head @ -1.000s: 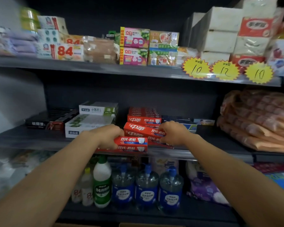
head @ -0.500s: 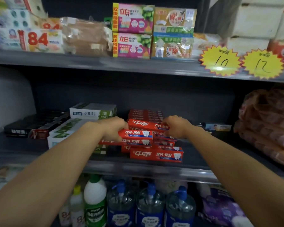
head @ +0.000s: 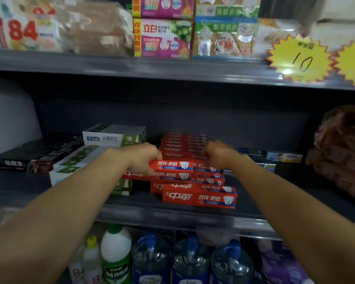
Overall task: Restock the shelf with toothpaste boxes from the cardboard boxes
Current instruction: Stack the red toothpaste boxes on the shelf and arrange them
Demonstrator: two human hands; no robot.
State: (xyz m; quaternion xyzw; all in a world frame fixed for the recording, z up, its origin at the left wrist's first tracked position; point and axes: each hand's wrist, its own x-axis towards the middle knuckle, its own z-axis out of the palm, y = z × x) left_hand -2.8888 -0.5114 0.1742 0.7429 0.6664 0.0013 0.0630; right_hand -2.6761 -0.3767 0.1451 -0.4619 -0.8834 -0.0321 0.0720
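Left hand fingers curled round two red toothpaste boxes above the shelf front edge; right hand gripping the stack's far end, fingertips hidden. White-green boxes just left. Upper goods blurred.

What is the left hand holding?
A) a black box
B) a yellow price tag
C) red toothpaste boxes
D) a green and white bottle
C: the left hand grips two stacked red toothpaste boxes at their left end, over the middle shelf.
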